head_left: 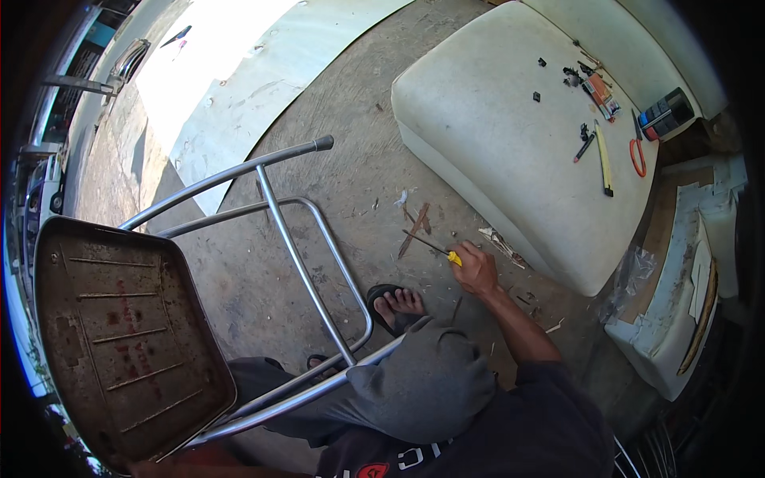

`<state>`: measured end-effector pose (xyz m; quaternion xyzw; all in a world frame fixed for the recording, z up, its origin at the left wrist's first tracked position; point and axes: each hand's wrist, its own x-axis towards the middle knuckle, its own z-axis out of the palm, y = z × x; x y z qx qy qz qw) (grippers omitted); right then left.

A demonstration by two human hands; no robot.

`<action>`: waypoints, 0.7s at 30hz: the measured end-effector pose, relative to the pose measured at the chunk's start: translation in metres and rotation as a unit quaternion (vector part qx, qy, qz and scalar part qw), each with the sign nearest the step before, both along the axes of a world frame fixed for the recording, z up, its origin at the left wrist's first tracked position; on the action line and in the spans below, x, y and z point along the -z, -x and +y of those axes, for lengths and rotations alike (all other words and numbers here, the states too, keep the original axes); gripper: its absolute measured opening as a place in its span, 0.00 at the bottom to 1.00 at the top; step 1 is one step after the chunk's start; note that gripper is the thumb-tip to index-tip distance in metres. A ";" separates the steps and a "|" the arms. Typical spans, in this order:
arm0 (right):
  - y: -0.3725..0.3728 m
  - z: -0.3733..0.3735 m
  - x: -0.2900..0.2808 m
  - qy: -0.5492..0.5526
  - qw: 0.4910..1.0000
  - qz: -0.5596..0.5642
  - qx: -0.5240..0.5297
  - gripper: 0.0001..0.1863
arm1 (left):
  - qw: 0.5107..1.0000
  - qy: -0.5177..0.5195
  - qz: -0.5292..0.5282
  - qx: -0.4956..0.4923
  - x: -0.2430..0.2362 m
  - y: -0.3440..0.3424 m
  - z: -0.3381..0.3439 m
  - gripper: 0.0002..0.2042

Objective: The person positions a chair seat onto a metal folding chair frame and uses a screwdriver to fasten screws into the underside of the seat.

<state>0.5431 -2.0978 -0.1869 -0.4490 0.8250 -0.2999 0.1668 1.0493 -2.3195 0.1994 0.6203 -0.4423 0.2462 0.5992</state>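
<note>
My right hand (476, 271) is closed around the yellow handle of a screwdriver (431, 244). Its thin shaft points up and left above the floor, apart from the chair. A metal chair frame (288, 251) of shiny tubes lies tilted across my legs. At its left end is a rusty brown panel (131, 319) with raised ribs and scraped patches. My left forearm (231, 466) shows dimly at the lower edge, reaching toward the panel's bottom rim; the left hand's fingers are hidden.
A pale padded seat (494, 119) at right carries a yellow cutter (603, 159), orange-handled scissors (638, 155), a dark can (666, 115) and small black bits. Another worn cushion (669, 319) stands beside it. Debris litters the concrete floor (358, 183); a light sheet (255, 88) lies beyond.
</note>
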 end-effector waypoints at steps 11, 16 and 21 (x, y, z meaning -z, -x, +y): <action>0.002 0.068 0.085 -0.081 0.995 0.059 0.031 0.17 | 0.982 -0.079 0.097 0.141 -0.007 0.083 0.021 0.15; 0.013 0.077 0.080 -0.105 0.990 0.088 0.039 0.13 | 0.987 -0.066 0.059 0.131 -0.003 0.055 0.028 0.14; 0.012 0.043 -0.018 -0.155 0.985 0.032 0.075 0.18 | 0.985 -0.098 0.045 0.135 -0.003 0.057 0.024 0.14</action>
